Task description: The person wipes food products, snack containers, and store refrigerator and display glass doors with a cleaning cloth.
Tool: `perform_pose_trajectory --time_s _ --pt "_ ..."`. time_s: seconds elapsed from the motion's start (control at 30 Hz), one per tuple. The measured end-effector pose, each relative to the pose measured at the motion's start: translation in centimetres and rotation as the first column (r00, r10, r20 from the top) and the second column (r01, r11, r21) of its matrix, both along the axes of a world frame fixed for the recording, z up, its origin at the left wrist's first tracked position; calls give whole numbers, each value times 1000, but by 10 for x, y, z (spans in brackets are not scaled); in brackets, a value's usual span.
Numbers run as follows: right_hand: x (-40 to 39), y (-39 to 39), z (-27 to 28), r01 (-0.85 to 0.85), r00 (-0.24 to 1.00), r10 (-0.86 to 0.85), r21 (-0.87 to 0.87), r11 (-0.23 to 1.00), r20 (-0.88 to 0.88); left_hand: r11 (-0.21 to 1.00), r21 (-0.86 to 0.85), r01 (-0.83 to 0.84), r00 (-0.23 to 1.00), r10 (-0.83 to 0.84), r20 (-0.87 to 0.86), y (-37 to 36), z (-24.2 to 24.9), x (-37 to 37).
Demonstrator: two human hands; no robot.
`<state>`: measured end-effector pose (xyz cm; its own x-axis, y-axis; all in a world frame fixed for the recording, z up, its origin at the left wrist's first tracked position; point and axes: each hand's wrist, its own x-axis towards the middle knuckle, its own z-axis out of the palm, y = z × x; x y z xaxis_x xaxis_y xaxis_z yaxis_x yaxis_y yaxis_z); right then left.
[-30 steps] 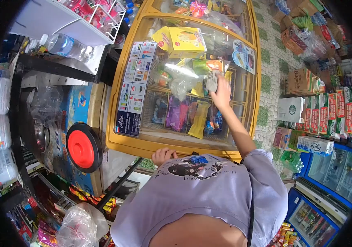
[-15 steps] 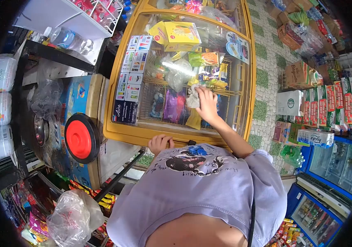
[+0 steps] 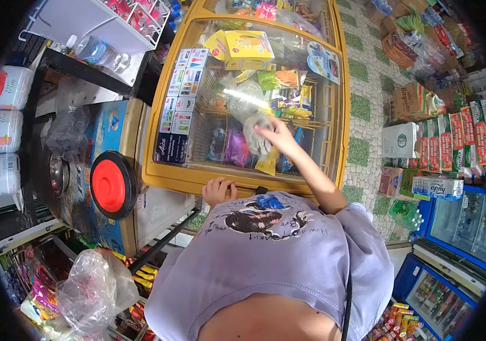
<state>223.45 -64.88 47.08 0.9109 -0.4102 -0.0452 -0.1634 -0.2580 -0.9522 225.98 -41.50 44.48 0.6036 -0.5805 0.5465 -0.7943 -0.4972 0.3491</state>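
My right hand (image 3: 277,138) is closed on a crumpled grey-white cloth (image 3: 258,134), pressed against the glass top (image 3: 209,156) of a yellow-framed ice cream freezer (image 3: 189,177). My left hand (image 3: 218,190) rests on the freezer's near frame, fingers laid over the edge and thumb apart, holding nothing. Beneath the glass lie a purple packet (image 3: 236,148), several other wrapped packets (image 3: 291,102) and wire baskets. A yellow box (image 3: 247,48) shows farther up, beyond the cloth. A price sheet (image 3: 179,108) runs along the left side of the glass.
Left of the freezer stands a worn blue chest (image 3: 107,128) bearing a round red lid (image 3: 109,183). A clear bottle (image 3: 98,52) lies on a shelf above it. Cartons (image 3: 401,141) and blue-framed coolers (image 3: 464,224) line the right side, past a patterned tile floor (image 3: 359,113).
My right hand and the cloth have shifted slightly left across the glass, and the hand has turned, showing the thumb side. My left hand stays on the frame.
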Motion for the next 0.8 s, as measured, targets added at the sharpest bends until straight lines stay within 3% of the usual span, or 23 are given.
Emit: perform_pose_trajectory --time_s 0.03,0.07,0.1,0.17,0.23,0.27,0.3,0.33,0.37,0.4,0.5,0.57,0.67,0.73,0.8 --pt "1 1 15 51 998 -66 433 900 19 1000 1 -6 1000 6 3 0 0 -1" --pt "2 2 30 76 991 -132 780 621 9 1000 -1 -3 1000 3 6 0 1 -2" --pt "0 5 43 103 977 -215 870 483 4 1000 -2 -15 1000 15 3 -1 3 -3" --pt "-12 12 55 175 962 -267 883 435 -59 1000 -18 -18 1000 18 14 -1 4 -5" --pt "-20 11 50 188 947 -296 965 182 -128 999 16 -29 999 29 18 0 1 -5" --pt "-21 7 28 120 955 -271 993 -21 -121 1000 10 -7 999 6 46 0 -3 -2" --pt "-25 9 16 -42 952 -302 999 22 46 1000 5 16 997 -16 77 2 -6 -2" --pt "-28 12 18 13 931 -365 999 -34 -25 1000 3 3 997 -4 76 1 -3 -4" --pt "-37 12 12 -6 945 -327 1000 28 15 1000 5 -2 997 1 76 1 2 -5" --pt "-43 12 7 -5 947 -321 1000 -5 3 1000 -22 -1 999 2 52 1 -2 -5" --pt "-66 18 4 -57 926 -370 997 56 73 1000 -13 -15 999 16 37 -1 7 -10" --pt "-82 26 10 -14 893 -448 996 83 50 995 97 -28 996 36 -85 -2 14 -13" --pt "-111 39 11 19 863 -505 998 64 15 992 123 29 987 -9 -158 0 20 -15" --pt "-130 50 8 -37 857 -510 995 93 79 988 77 131 970 -112 -214 -6 33 -21" --pt "-150 65 4 -12 863 -505 1000 23 22 945 -159 287 836 -328 -440 -19 45 -38"
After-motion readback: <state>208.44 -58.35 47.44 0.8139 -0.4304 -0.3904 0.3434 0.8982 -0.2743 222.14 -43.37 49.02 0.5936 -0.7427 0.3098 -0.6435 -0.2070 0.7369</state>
